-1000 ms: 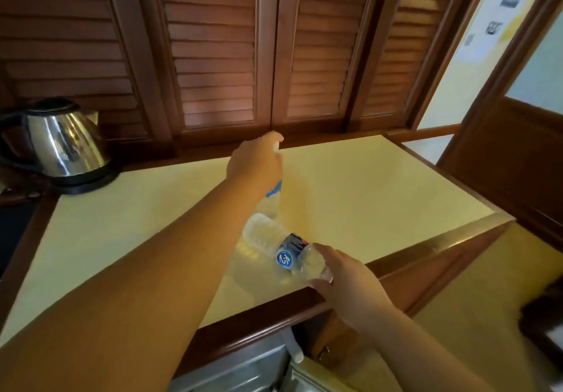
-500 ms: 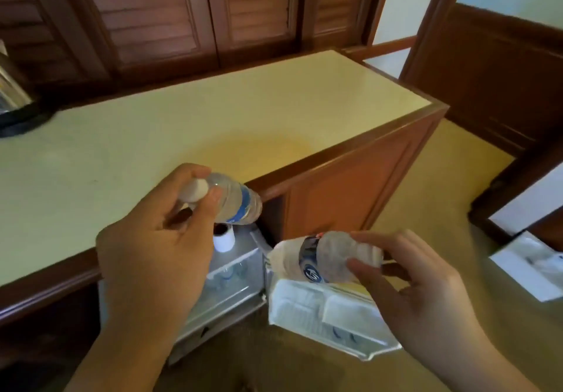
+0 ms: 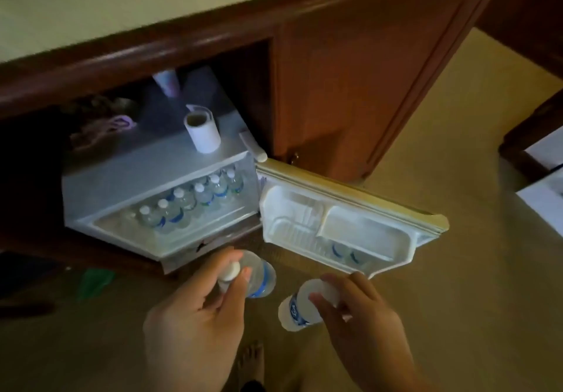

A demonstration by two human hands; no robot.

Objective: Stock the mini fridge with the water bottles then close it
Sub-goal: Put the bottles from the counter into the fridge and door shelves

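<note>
My left hand (image 3: 195, 315) grips one water bottle (image 3: 257, 276) by its neck | right hand (image 3: 362, 318) grips another bottle (image 3: 300, 308) | both near the open mini fridge (image 3: 158, 184), ready for shelving.

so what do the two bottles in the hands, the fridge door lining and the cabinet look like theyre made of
Bottle in the left hand: clear thin plastic, see-through wall, white cap, blue label.
Bottle in the right hand: apparently the same clear plastic.
Fridge door lining: white moulded plastic, with formed shelves and ribs, slightly glossy.
Cabinet: reddish-brown wood or veneer, semi-gloss; which one is unclear.
</note>
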